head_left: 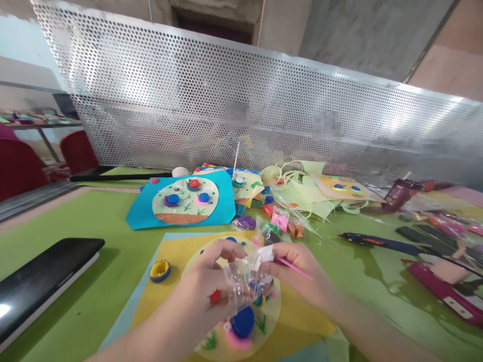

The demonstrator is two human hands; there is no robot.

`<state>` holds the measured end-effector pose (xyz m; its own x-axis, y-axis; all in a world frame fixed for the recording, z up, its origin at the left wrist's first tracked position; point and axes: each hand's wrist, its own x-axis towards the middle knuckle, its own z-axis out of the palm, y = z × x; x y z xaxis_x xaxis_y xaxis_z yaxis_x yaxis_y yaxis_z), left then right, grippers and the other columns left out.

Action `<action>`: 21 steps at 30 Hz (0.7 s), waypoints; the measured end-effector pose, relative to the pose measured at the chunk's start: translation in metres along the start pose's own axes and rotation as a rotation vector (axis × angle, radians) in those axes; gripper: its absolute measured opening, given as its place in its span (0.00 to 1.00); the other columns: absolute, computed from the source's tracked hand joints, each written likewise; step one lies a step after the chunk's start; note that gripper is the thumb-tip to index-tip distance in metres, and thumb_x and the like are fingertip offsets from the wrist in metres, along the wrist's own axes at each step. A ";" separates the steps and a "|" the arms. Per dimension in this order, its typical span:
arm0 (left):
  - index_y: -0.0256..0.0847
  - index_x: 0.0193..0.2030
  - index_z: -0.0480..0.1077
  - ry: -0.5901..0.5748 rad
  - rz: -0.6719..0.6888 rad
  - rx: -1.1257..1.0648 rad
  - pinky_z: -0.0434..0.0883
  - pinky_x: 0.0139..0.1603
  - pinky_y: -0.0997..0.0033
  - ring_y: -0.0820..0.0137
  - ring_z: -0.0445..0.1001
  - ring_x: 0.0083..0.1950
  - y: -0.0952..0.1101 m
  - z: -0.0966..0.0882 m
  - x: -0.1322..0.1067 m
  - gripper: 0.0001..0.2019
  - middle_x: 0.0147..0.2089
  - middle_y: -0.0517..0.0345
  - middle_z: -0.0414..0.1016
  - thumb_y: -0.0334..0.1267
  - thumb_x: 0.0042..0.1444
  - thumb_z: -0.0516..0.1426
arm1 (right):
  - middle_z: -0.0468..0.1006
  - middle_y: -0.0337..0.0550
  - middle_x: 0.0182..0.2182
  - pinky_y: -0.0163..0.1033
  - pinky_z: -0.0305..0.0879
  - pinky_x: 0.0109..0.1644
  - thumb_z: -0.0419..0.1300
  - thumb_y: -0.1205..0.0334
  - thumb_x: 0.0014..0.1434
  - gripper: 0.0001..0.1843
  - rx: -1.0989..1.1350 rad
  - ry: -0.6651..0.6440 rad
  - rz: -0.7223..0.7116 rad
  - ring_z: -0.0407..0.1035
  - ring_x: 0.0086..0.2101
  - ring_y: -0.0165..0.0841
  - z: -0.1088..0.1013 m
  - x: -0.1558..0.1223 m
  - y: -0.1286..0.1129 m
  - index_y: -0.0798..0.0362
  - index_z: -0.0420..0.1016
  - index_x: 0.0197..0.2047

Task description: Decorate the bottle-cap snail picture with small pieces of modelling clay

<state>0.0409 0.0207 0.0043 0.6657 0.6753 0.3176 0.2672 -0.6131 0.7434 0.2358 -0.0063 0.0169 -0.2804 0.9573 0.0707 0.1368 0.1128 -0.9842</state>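
Note:
In the head view, my left hand (211, 274) is closed around a crumpled clear plastic bag (241, 289). A small red lump (215, 296) shows against this hand. My right hand (302, 266) pinches the bag's white end (266, 253), and a thin pink stick (298, 270) lies across its fingers. Both hands are over a yellow sheet (151, 306) carrying a pale round picture (273, 317). On the picture are a blue cap (242, 322), pink clay and green grass shapes, partly hidden by my hands. A blue cap ringed with yellow clay (160, 270) sits on the sheet's left side.
A blue card with a decorated circle (222, 201) lies behind. Bagged clay (281, 221) and pale paper scraps (298, 186) are beyond my hands. At left is a black phone (49, 281); at right, a dark pen (381, 242) and a magenta tool (441, 291). A perforated metal panel (226, 90) stands behind.

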 end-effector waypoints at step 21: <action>0.46 0.28 0.62 0.272 0.005 0.288 0.70 0.35 0.79 0.71 0.73 0.41 -0.002 -0.033 0.008 0.11 0.39 0.64 0.72 0.50 0.52 0.54 | 0.74 0.42 0.37 0.41 0.70 0.35 0.55 0.57 0.62 0.12 -0.089 0.154 -0.055 0.71 0.32 0.31 -0.032 0.017 0.007 0.57 0.69 0.44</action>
<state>0.0227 0.0403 0.0246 0.4693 0.7322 0.4937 0.4748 -0.6806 0.5580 0.2622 0.0195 0.0159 -0.1423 0.9776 0.1550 0.2112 0.1830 -0.9602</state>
